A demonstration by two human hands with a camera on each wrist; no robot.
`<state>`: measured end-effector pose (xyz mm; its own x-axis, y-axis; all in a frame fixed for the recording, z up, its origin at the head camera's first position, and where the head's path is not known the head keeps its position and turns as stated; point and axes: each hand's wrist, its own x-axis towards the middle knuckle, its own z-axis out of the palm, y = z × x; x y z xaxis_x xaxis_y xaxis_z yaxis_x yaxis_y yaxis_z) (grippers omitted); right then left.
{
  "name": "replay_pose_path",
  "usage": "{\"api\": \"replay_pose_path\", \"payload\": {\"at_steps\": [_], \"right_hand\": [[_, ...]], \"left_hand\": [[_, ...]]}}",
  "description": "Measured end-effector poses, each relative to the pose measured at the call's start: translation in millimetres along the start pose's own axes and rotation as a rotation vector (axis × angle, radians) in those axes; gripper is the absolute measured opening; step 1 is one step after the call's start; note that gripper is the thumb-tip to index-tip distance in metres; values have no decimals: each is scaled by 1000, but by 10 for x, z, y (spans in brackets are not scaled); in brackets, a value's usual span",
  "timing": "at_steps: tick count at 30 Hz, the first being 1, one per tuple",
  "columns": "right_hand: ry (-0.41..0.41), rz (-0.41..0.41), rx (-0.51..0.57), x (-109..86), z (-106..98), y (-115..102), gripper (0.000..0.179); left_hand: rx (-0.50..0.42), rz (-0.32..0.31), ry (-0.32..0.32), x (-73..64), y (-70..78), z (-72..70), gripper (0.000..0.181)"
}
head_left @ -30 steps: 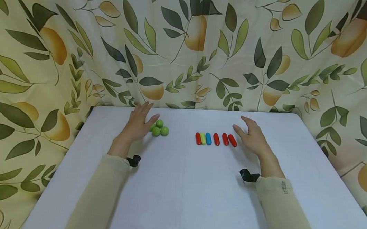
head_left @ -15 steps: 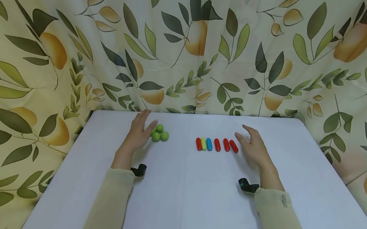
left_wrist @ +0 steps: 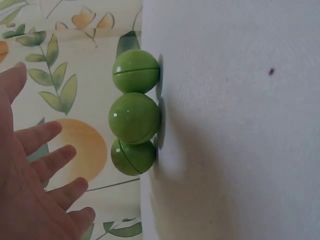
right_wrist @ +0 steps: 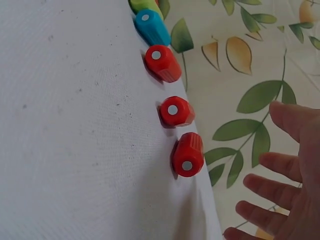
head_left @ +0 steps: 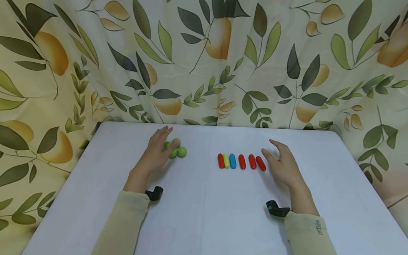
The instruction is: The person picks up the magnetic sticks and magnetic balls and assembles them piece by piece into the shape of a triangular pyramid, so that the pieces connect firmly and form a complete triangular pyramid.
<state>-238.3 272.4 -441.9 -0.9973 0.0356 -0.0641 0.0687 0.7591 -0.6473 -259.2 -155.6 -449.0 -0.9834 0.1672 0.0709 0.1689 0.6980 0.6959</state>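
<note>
My left hand (head_left: 154, 152) reaches beside a cluster of several glossy green balls (head_left: 182, 152), its thumb overlapping some of them in the head view. Up close in the left wrist view, the fingers are spread and apart from the seamed green balls (left_wrist: 134, 117). To the right, my right hand (head_left: 282, 164), fingers extended, is just beside the rightmost red rod (head_left: 261, 163) of a row. That row also has a blue rod (head_left: 232, 161) and a yellow-green rod (head_left: 226, 161). A pale round dot marks the end of each nearer red rod (right_wrist: 188, 155) in the right wrist view.
Everything lies on a white-covered table (head_left: 199, 212). A patterned curtain (head_left: 205, 96) with leaves and orange fruit hangs behind the far edge and around the sides. Black devices (head_left: 154, 193) sit at both wrists.
Over the last second the head view has shifted slightly. My left hand's thumb has come over the green balls, while my right hand has stayed beside the rods. Balls and rods keep their arrangement.
</note>
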Motion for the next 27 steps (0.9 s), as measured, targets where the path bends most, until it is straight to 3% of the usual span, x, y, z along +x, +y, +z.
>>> {"api": "replay_pose_path", "payload": {"at_steps": [14, 27], "right_hand": [[-20, -3, 1, 49, 18, -104, 73], [-47, -2, -38, -3, 51, -127, 64]], "left_hand": [[66, 33, -31, 22, 38, -145, 60], [52, 63, -72, 54, 54, 9, 58]]}}
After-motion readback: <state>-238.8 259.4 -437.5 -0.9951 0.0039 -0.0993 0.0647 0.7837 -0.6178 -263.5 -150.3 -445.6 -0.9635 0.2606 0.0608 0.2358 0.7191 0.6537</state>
